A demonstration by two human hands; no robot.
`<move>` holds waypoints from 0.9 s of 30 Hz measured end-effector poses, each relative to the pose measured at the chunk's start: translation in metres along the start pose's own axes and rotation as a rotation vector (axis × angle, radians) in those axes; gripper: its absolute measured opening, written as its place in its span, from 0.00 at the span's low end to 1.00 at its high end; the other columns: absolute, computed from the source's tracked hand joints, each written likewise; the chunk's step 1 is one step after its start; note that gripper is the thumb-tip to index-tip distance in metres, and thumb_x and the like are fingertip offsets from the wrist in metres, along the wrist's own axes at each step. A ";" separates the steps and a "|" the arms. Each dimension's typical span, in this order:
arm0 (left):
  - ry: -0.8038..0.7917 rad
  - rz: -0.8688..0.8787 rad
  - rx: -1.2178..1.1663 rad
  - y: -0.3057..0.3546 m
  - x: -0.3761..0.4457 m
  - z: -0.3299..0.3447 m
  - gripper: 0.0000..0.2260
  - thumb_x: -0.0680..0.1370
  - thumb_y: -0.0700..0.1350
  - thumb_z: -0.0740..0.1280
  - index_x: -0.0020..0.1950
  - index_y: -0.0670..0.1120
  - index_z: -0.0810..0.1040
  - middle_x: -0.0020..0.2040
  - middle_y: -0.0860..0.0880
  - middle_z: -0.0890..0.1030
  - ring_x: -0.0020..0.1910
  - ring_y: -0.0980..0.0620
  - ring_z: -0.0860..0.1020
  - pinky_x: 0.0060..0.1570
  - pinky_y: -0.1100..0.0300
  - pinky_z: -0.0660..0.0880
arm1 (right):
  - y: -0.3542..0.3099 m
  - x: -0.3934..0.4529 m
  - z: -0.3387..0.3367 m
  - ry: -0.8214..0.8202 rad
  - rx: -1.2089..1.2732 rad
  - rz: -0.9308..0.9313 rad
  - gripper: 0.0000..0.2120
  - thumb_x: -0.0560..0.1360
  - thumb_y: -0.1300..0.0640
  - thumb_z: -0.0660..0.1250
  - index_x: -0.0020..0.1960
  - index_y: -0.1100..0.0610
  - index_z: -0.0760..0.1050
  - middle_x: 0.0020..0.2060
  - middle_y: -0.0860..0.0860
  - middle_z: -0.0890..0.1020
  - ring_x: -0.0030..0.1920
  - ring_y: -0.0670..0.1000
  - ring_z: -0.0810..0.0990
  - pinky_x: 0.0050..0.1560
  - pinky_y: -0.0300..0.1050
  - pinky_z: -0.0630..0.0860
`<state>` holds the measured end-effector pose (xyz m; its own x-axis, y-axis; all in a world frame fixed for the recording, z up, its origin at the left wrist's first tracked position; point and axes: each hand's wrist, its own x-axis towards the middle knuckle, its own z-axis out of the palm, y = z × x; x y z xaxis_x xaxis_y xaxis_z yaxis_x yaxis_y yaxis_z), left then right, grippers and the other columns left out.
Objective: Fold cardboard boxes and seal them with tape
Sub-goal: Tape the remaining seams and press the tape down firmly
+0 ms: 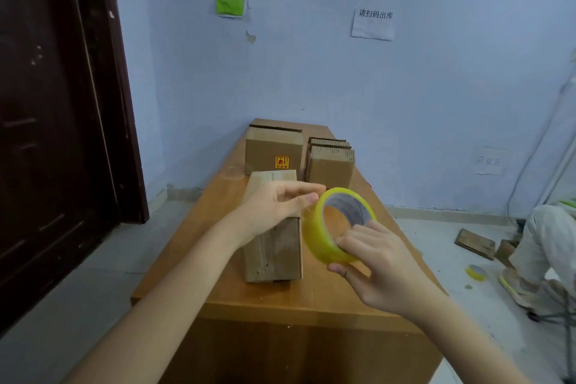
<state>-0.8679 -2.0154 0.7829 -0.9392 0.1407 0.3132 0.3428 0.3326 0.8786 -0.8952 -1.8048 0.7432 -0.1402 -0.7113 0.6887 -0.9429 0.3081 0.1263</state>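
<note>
- The right hand (378, 262) holds a roll of yellow tape (336, 224) above the wooden surface (193, 246), fingers (349, 241) curled over its lower rim and the thumb underneath.
- The left hand (274, 204) reaches to the top of the roll, thumb and forefinger pinching at its edge; whether they hold a loose tape end I cannot tell.
- A folded cardboard box (274, 243) lies lengthwise on the surface, just beneath the left hand and beside the roll.
- Two more boxes (272, 153) stand at the far end.
- A smaller tape roll (476, 272) lies on the floor to the right.
</note>
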 end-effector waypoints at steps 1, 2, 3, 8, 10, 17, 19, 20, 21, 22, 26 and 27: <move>0.009 0.008 0.003 0.001 0.000 0.000 0.13 0.78 0.46 0.64 0.61 0.48 0.79 0.55 0.56 0.81 0.53 0.65 0.78 0.47 0.72 0.74 | -0.001 0.000 -0.001 -0.003 0.003 0.001 0.06 0.76 0.48 0.63 0.46 0.50 0.69 0.35 0.44 0.76 0.36 0.42 0.67 0.40 0.33 0.61; 0.029 0.019 0.002 0.001 0.000 0.000 0.11 0.78 0.45 0.65 0.59 0.46 0.80 0.53 0.54 0.82 0.52 0.63 0.79 0.45 0.72 0.74 | -0.001 0.001 -0.001 -0.005 0.010 0.006 0.06 0.76 0.48 0.63 0.46 0.50 0.70 0.35 0.44 0.76 0.36 0.41 0.67 0.40 0.34 0.62; 0.054 0.034 -0.008 0.000 -0.001 0.000 0.11 0.78 0.44 0.65 0.58 0.45 0.81 0.52 0.52 0.83 0.50 0.62 0.80 0.45 0.71 0.74 | -0.001 0.001 -0.002 -0.005 0.020 0.013 0.07 0.76 0.48 0.64 0.46 0.51 0.71 0.35 0.44 0.76 0.36 0.41 0.67 0.40 0.35 0.64; 0.221 0.134 -0.025 -0.002 -0.002 0.002 0.04 0.75 0.39 0.69 0.48 0.39 0.82 0.43 0.48 0.83 0.41 0.61 0.80 0.44 0.70 0.74 | -0.006 0.005 -0.002 -0.032 0.049 0.077 0.07 0.76 0.47 0.63 0.48 0.50 0.71 0.37 0.44 0.77 0.39 0.36 0.63 0.42 0.31 0.63; 0.245 0.135 0.002 -0.003 -0.003 0.003 0.02 0.76 0.39 0.68 0.44 0.43 0.80 0.40 0.51 0.81 0.39 0.62 0.78 0.43 0.70 0.74 | -0.008 0.007 -0.002 -0.035 0.067 0.097 0.08 0.76 0.47 0.63 0.50 0.50 0.71 0.38 0.44 0.78 0.40 0.36 0.65 0.44 0.29 0.63; 0.543 0.169 0.245 -0.005 -0.001 0.023 0.09 0.80 0.38 0.62 0.41 0.48 0.72 0.38 0.57 0.75 0.39 0.62 0.73 0.39 0.69 0.70 | -0.025 0.026 -0.008 0.124 0.001 0.127 0.17 0.74 0.47 0.64 0.54 0.58 0.79 0.40 0.46 0.82 0.41 0.43 0.76 0.41 0.30 0.65; 0.607 0.167 0.243 -0.004 0.000 0.022 0.07 0.80 0.38 0.61 0.43 0.45 0.72 0.37 0.56 0.74 0.37 0.61 0.72 0.37 0.68 0.69 | -0.028 0.031 -0.011 0.122 -0.009 0.178 0.18 0.73 0.47 0.63 0.54 0.59 0.79 0.40 0.47 0.83 0.39 0.44 0.77 0.37 0.28 0.64; 0.641 0.159 0.232 -0.003 -0.001 0.019 0.06 0.80 0.38 0.61 0.43 0.44 0.72 0.37 0.56 0.74 0.37 0.60 0.72 0.37 0.68 0.69 | -0.028 0.031 -0.013 0.106 -0.043 0.220 0.19 0.73 0.46 0.62 0.55 0.59 0.79 0.39 0.47 0.83 0.36 0.44 0.78 0.34 0.25 0.61; 0.663 0.146 0.219 -0.002 -0.002 0.016 0.06 0.80 0.38 0.60 0.43 0.45 0.72 0.37 0.55 0.74 0.37 0.58 0.72 0.37 0.69 0.69 | -0.027 0.030 -0.015 0.095 -0.054 0.274 0.21 0.73 0.45 0.61 0.55 0.59 0.79 0.38 0.47 0.82 0.34 0.43 0.78 0.32 0.23 0.59; 0.666 0.131 0.217 -0.001 -0.004 0.013 0.07 0.80 0.38 0.61 0.43 0.46 0.71 0.37 0.55 0.74 0.37 0.58 0.73 0.37 0.70 0.70 | -0.026 0.029 -0.017 0.088 -0.027 0.329 0.23 0.73 0.43 0.60 0.56 0.59 0.79 0.37 0.45 0.81 0.32 0.39 0.76 0.29 0.22 0.59; 0.577 0.054 0.115 0.009 -0.013 0.004 0.08 0.80 0.40 0.61 0.42 0.49 0.72 0.36 0.53 0.75 0.34 0.59 0.75 0.37 0.72 0.72 | -0.018 0.026 -0.020 0.116 0.058 0.417 0.24 0.71 0.37 0.62 0.51 0.56 0.81 0.35 0.40 0.74 0.32 0.32 0.69 0.33 0.21 0.66; 0.531 0.013 0.019 0.012 -0.015 0.001 0.07 0.80 0.41 0.62 0.42 0.47 0.74 0.36 0.52 0.76 0.33 0.59 0.76 0.36 0.71 0.74 | -0.018 0.028 -0.022 0.117 0.033 0.429 0.23 0.70 0.36 0.64 0.49 0.54 0.81 0.34 0.40 0.75 0.31 0.33 0.69 0.33 0.22 0.67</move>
<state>-0.8496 -2.0122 0.7882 -0.8137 -0.3448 0.4680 0.3505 0.3513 0.8682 -0.8755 -1.8163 0.7762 -0.4876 -0.4468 0.7501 -0.8163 0.5380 -0.2102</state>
